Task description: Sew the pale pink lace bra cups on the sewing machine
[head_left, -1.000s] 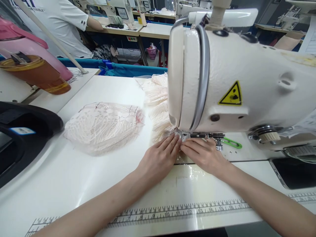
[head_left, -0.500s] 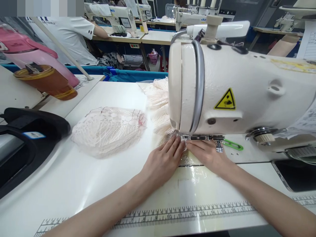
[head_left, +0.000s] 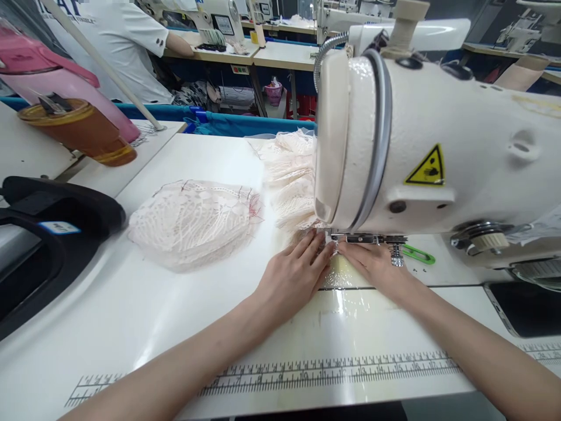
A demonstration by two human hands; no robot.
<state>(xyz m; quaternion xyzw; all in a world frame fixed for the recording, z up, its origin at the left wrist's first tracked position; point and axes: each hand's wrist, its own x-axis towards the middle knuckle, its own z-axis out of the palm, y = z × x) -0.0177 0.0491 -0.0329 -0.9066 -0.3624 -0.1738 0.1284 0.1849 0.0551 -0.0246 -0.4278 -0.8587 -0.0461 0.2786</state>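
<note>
My left hand lies with fingers stretched out and pressed down on the near end of the cream lace fabric, left of the needle area. My right hand rests flat just right of it, fingers pointing at the presser foot, which is partly hidden. Above both hands is the head of a white sewing machine. The lace runs back in ruffles along the machine's left side. Another lace piece, cup-shaped with reddish threads at one end, lies apart on the table to the left.
At left sit a black device with a handle, a brown cup and a pink bottle. A green clip and a phone lie right. A ruler strip lines the front edge. Another person sits beyond.
The view has shifted slightly, so the machine head appears further right and larger. My hands stay close beside the presser foot with fingers stretched. The separate lace piece stays where it was.
</note>
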